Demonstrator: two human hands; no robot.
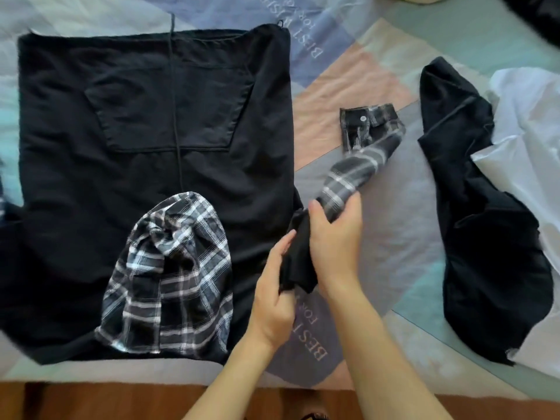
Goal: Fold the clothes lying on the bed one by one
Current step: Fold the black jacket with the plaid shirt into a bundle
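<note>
Head view, going left to right: a big black sweatshirt with a front pouch pocket and a drawcord is spread flat on the bed's patchwork pastel cover, taking up most of the left side. A bunched black-and-white plaid lining or hood piece sits on its near half, looks like thin woven cotton, wrinkly.

Next comes the person's left hand, its grip closed around a scrunched fold of black fabric at the sweatshirt's right edge. Right beside it the right hand holds the same black bundle where it meets a plaid sleeve with a buttoned cuff trailing away across the bed.

Further right, well apart, a crumpled black garment lies partly over a white garment at the edge.

Handling guess: all of it is soft, floppy and light, nothing slippery or fragile. The sleeve probably wants holding at the cuff and shoulder seam so it lays flat instead of twisting, and the thick sweatshirt should stay put on its own.
</note>
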